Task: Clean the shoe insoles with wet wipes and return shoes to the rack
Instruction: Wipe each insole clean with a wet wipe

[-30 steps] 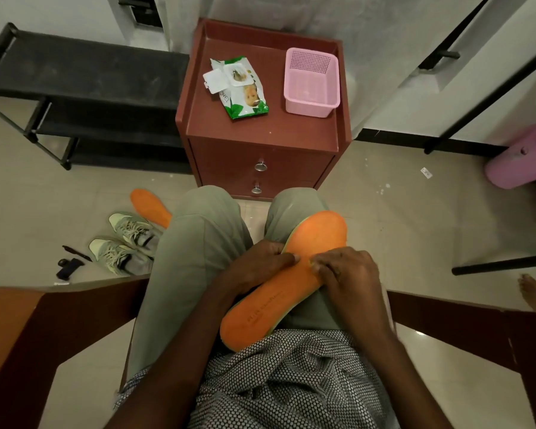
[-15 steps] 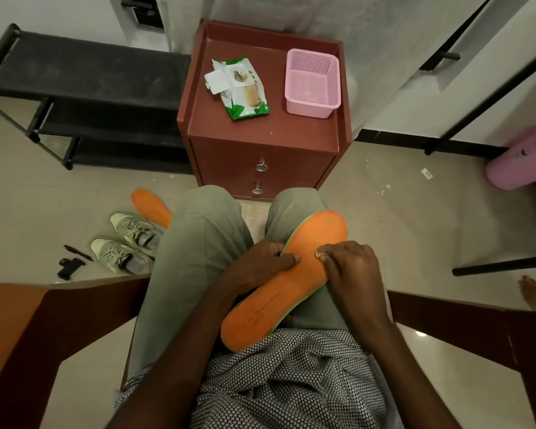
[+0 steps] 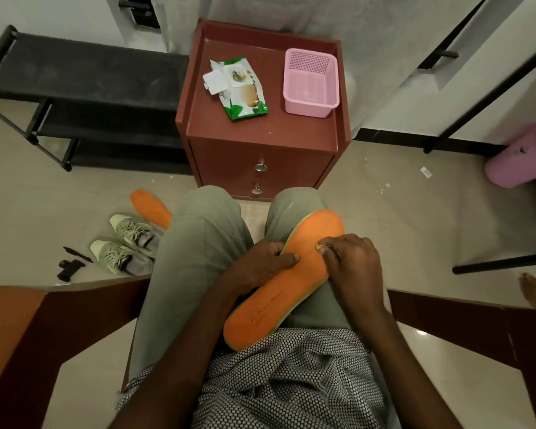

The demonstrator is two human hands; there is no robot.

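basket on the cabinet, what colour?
Pink, with a perforated mesh back wall: the basket stands on the reddish-brown cabinet. Head view, the only one.

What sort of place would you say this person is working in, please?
Most likely a room or entryway in a home: a black shoe rack stands against the wall, a small wooden bedside cabinet holds a wet wipes pack, and sneakers sit on the tiled floor.
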